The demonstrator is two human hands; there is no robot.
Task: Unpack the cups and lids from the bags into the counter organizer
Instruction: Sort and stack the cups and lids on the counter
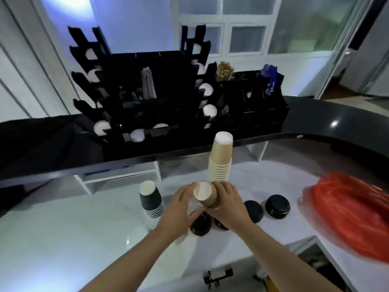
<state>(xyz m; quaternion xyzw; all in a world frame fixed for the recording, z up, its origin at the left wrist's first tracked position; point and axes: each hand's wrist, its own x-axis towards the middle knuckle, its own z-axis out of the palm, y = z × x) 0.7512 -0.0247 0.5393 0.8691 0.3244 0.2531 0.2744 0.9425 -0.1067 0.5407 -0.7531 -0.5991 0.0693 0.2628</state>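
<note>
Paper, tan and thin-walled, makes up the cup (205, 194) held upside down between both hands above the white worktop (84, 239). It is gripped along its right side by the curled fingers of the right hand (228, 204), while the left hand (179, 204) is laid against its left side with fingers slightly bent; motion blur makes it hard to say whether that hand grips or merely steadies. Beneath the hands, dark lids (201, 225) are partly hidden, and two more black lids (277, 206) lie just to the right. A red bag (347, 216) is slumped at the far right. A short stack of black cups (151, 200) stands to the left, and a taller stack of tan cups (220, 161) stands just behind the hands.

Such a cup is judged to be very light, easily crushed at the open rim and stiffer near the base; it is best taken around the wall, close to the base, with gentle pressure. Stacked cups may cling together.

Farther back, on the dark counter (315, 127), the black organizer (147, 114) is seen, with white discs already showing in several slots.
</note>
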